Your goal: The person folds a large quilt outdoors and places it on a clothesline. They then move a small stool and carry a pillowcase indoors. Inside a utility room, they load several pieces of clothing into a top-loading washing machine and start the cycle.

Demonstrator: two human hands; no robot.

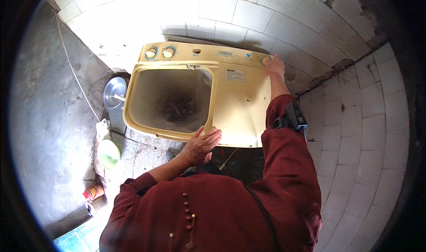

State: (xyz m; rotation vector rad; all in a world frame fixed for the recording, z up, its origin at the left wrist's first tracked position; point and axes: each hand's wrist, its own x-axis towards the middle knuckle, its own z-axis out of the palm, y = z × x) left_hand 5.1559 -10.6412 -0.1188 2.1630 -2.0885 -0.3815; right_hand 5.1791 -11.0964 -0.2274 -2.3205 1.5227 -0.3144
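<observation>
A yellowed twin-tub washing machine (242,114) stands in front of me against the tiled wall. My right hand (275,66) reaches to the far right of its control panel, with the fingers closed about a round knob (265,61). My left hand (202,145) rests at the near edge of the machine, by the corner of the open wash tub (151,81); its fingers are stretched out and hold nothing. Dark, rumpled material (179,108) lies at the bottom of the tub; I cannot make out what it is. Two more knobs (168,52) sit at the panel's left end.
Left of the machine is a metal basin (114,92) with a pale handle-like piece in it. A light green basin (108,154) and a red container (93,192) are along the left wall, where a thin cord (73,65) hangs. White tiles (346,132) bound the right side.
</observation>
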